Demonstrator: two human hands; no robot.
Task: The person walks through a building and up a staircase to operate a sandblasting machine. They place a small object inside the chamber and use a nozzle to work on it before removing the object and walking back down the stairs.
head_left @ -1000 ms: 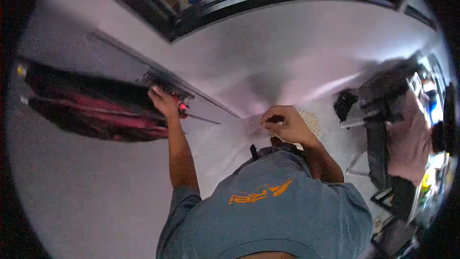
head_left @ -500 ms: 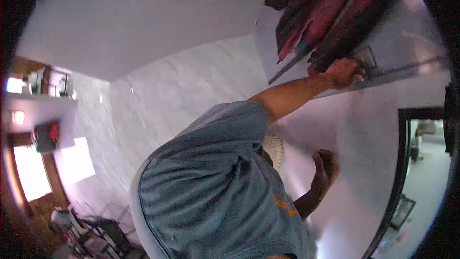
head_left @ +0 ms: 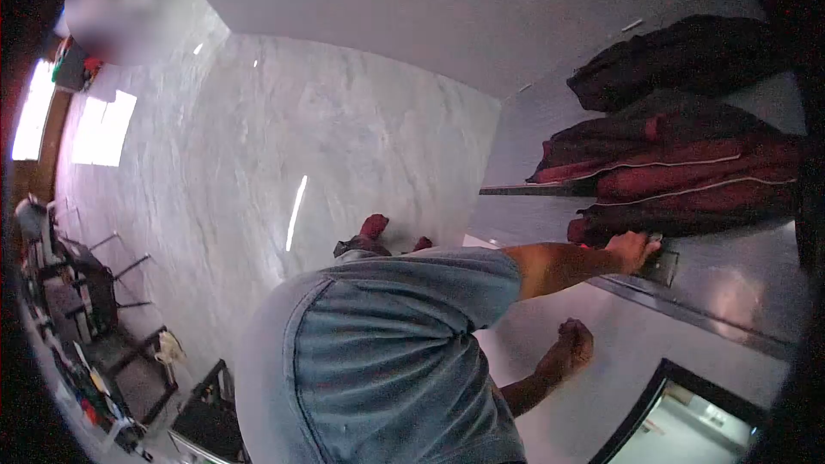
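Note:
My left hand [head_left: 634, 251] reaches out on a stretched arm and is closed on a door handle, beside its dark plate [head_left: 660, 268]. The grey door [head_left: 726, 279] has dark and maroon jackets [head_left: 679, 167] hanging on it, close by that hand. Below, near the pale wall, my right hand [head_left: 576, 348] is held in the air with its fingers curled in. Nothing shows in it, and it touches nothing.
Marbled floor [head_left: 258, 112] spreads across the left and middle. Dark chairs [head_left: 112, 326] line the lower left, where several things lie. A black-framed opening [head_left: 632, 412] is at the lower right. A foot [head_left: 374, 226] shows past my grey-blue shirt.
The view has swung, so the jackets and the handle sit lower and more of the chairs shows. My left hand stays on the handle; my right hand remains curled.

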